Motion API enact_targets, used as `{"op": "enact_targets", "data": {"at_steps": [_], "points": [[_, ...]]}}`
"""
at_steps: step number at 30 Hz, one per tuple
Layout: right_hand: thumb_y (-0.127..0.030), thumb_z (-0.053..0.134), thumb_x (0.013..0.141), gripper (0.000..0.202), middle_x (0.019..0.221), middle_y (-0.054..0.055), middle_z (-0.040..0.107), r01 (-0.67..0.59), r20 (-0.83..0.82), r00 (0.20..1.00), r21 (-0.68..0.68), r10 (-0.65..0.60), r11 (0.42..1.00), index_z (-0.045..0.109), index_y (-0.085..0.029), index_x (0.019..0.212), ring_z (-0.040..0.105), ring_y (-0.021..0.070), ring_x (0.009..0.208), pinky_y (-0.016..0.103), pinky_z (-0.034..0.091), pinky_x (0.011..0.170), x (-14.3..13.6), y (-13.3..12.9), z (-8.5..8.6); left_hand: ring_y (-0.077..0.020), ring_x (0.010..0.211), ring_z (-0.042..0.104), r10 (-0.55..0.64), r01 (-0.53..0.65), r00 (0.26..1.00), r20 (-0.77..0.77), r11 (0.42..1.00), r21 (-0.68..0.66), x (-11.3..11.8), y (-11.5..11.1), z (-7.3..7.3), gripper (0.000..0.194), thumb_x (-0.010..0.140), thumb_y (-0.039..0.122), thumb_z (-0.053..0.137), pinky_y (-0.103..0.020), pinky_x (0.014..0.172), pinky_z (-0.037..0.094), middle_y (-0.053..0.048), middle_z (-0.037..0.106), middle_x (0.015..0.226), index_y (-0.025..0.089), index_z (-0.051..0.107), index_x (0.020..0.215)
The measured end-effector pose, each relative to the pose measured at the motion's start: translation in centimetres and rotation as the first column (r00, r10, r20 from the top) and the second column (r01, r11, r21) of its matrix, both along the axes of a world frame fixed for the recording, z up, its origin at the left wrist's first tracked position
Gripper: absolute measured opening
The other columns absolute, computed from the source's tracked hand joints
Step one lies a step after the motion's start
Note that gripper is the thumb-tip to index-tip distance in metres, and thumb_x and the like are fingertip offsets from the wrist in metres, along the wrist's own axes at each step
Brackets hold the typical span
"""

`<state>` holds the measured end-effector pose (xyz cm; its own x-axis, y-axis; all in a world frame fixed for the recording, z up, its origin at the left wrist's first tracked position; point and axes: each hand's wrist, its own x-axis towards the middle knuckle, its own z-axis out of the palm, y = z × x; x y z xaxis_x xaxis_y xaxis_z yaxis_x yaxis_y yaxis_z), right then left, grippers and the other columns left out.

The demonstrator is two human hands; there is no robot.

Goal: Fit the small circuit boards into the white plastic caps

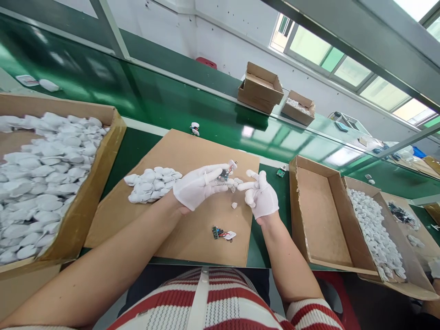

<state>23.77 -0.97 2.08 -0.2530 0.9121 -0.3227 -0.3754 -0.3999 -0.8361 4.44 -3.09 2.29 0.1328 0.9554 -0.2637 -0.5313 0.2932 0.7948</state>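
My left hand (pixel 202 184), in a white glove, holds a small circuit board assembly (pixel 225 175) with a round white part at its upper end. Facing it from the right, my gloved right hand (pixel 260 192) has its fingers spread, the index finger stretched toward small white pieces (pixel 235 183) by the left fingertips. Whether that finger touches them is unclear. A single white piece (pixel 234 205) lies just below. Nearer my body, another board with red wires and a white part (pixel 224 234) rests on the cardboard sheet (pixel 192 229). A pile of white parts (pixel 151 184) sits left of my left hand.
At the left stands a big carton (pixel 118 133) of white parts. On the right are a bare-bottomed carton (pixel 319 211) and one with small white pieces (pixel 376 233). Smaller boxes (pixel 261 87) stand behind. A gloved hand of another person (pixel 435 267) shows at the right edge.
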Motion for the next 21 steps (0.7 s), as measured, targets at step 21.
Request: {"op": "enact_targets", "data": {"at_steps": [21], "points": [[-0.103,0.024,0.077,0.108,0.046,-0.010,0.036,-0.315,-0.230,0.922,0.023,0.311,0.949,0.072,-0.015,0.117,0.015,0.0066,0.037,0.022,0.015,0.040,0.3,-0.4,1.1,-0.0143,0.077,0.067,-0.002,0.008,0.981,-0.193,1.000,0.026,0.0,-0.4,0.2,0.030,0.078,0.039,0.088,-0.020,0.060,0.050,-0.005,0.073,0.094,0.017,0.077,0.095]]}}
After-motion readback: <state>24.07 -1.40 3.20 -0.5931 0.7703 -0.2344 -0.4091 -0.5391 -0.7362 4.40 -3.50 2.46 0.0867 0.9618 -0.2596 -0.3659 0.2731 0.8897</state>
